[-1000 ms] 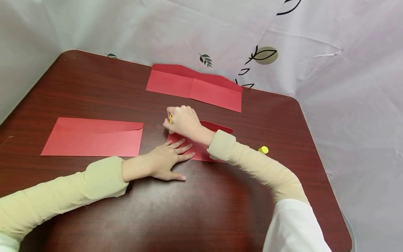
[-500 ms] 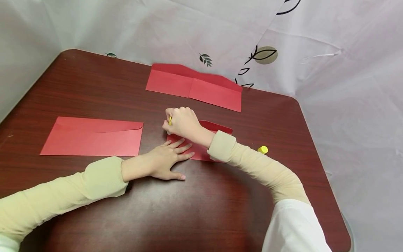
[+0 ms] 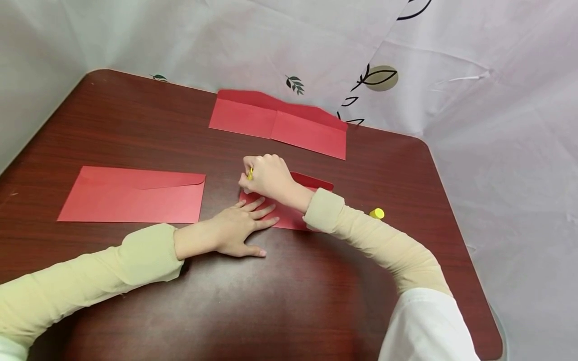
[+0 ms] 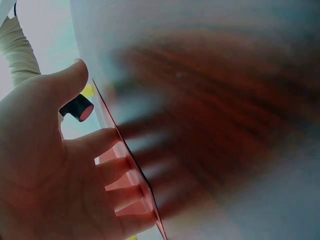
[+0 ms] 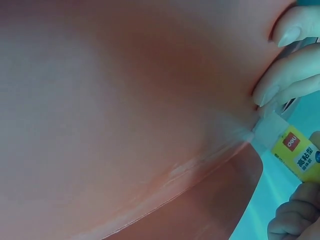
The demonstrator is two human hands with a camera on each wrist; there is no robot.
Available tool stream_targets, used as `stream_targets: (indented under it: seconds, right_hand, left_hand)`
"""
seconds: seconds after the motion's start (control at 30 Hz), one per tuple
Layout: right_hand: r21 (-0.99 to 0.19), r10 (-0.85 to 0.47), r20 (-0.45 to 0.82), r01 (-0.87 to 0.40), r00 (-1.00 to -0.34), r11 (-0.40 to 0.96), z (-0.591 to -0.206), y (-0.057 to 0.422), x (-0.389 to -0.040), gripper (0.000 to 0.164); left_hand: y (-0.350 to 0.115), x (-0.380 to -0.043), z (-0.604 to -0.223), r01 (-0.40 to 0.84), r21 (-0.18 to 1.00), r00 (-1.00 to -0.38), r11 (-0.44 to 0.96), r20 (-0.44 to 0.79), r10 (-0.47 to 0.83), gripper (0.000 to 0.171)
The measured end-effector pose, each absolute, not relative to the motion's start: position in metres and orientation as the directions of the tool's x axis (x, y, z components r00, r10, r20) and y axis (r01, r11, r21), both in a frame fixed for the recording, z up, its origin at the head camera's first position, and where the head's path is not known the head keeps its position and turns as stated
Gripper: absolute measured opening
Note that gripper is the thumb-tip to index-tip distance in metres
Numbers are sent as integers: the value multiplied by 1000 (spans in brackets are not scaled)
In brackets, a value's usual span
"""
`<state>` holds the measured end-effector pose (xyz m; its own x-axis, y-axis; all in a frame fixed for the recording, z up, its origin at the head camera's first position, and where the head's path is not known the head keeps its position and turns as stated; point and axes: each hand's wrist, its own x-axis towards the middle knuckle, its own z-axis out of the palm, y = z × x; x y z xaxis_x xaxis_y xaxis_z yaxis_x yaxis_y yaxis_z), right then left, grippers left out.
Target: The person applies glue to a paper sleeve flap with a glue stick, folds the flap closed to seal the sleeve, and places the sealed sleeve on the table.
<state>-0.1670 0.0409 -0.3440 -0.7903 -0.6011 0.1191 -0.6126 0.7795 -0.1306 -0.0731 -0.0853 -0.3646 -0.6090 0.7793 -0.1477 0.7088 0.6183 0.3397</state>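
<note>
A red envelope (image 3: 291, 218) lies on the dark wooden table with its flap (image 3: 318, 182) folded out to the far side. My left hand (image 3: 237, 230) rests spread on the envelope's left end, fingers straight. Above the same end, my right hand (image 3: 269, 175) grips a yellow glue stick (image 3: 250, 174), mostly hidden by the fingers in the head view. Up close in the right wrist view, the glue stick (image 5: 300, 155) has its pale tip at the envelope's fold line, where a whitish streak of glue (image 5: 200, 162) runs along the crease.
A yellow cap (image 3: 377, 213) stands right of the right forearm. Left of my hands lies another red envelope (image 3: 133, 198) with its flap folded down. Further red envelopes (image 3: 275, 123) with flaps out lie along the back edge, by a white patterned curtain (image 3: 253, 45).
My right hand has shifted slightly to the right with the glue stick. The left hand and the envelopes have stayed put.
</note>
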Motion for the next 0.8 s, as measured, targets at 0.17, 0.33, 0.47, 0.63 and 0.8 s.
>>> stream_targets:
  seconds: [0.17,0.33,0.47,0.63,0.8]
  right_hand:
    - [-116,-608,115,-619,-785,777,-344,46,-167,14]
    - [-110,-609,116,-620,-785,777,-342,53,-165,14]
    - [-116,-604,101,-613,-790,782,-341,59,-165,12]
    - [-120,-601,97,-609,-793,784,-342,68,-165,13]
    - [-117,-603,109,-613,-790,781,-343,77,-165,16]
  left_hand:
    - [-85,-73,-364,705,344,-608,620,-157,778,73]
    - [-85,-74,-363,705,344,-606,620,-162,779,73]
    - [-85,-74,-362,700,344,-607,626,-176,775,74]
    - [-85,-74,-361,695,344,-609,632,-187,771,74]
    - [-86,-74,-362,693,348,-608,632,-189,771,74]
